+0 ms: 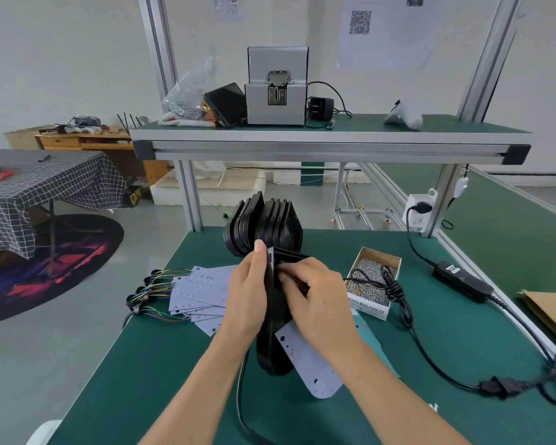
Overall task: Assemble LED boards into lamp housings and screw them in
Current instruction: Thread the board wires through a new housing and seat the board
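Observation:
My left hand (249, 295) grips a black lamp housing (275, 335) that stands on edge above the green bench. A white LED board (308, 364) with red dots sticks out of the housing's lower right side. My right hand (315, 300) pinches something small and dark at the housing's upper edge; I cannot make out what it is. A fanned pile of several more LED boards (199, 292) with coloured wires lies to the left. A stack of several black housings (264, 224) stands on edge behind my hands.
A cardboard box of screws (374, 281) sits to the right, with a black cable coiled over it. A teal electric screwdriver (368, 335) lies under my right forearm. A power adapter (463, 281) and cables run along the right side. On the upper shelf stands a screw feeder (278, 88).

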